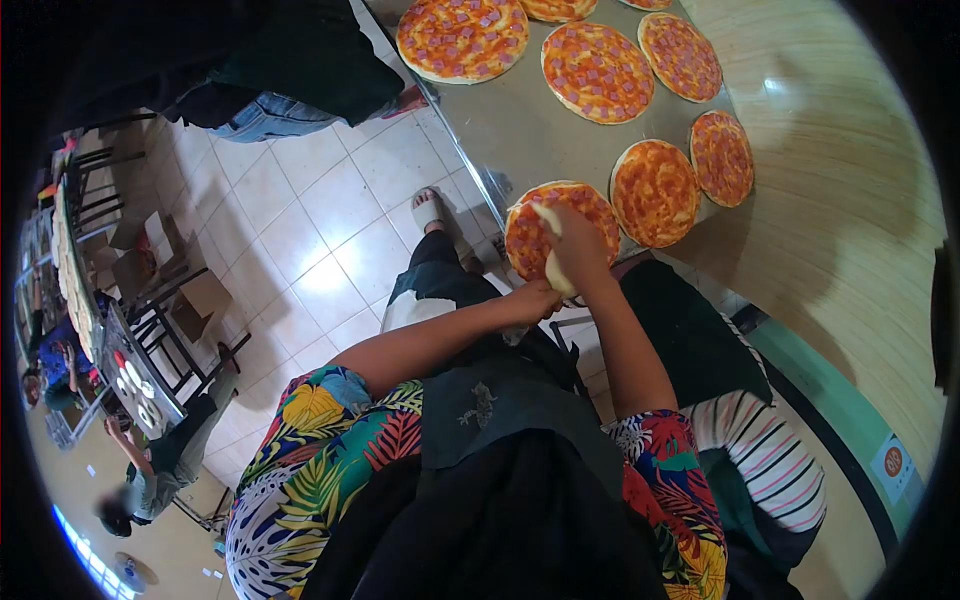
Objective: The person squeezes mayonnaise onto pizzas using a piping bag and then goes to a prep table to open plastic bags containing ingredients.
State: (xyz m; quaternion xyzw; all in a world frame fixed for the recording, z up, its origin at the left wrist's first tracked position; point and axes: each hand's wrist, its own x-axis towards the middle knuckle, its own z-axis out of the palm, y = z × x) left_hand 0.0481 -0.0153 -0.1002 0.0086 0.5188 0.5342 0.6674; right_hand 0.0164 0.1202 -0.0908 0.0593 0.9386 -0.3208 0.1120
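Observation:
My right hand (578,248) is wrapped round a soft, pale yellow piping bag (558,275), over the nearest pizza (527,238). A narrow pale end of it shows past my fingers, above the pizza's topping. My left hand (535,299) is closed on the lower end of the bag, just off the pizza's near edge. A scrap of clear plastic hangs below that hand. The pizza carries red sauce and pink cubes, and my right hand hides part of it. Beside it lies another sauced pizza (655,193).
Several more topped pizzas (598,73) lie on the metal table (490,125). A person in dark clothes and jeans (270,118) stands across at upper left; a striped sleeve (760,450) is close on my right. Farther left are cardboard boxes (200,300) and another worktable (165,375) with people.

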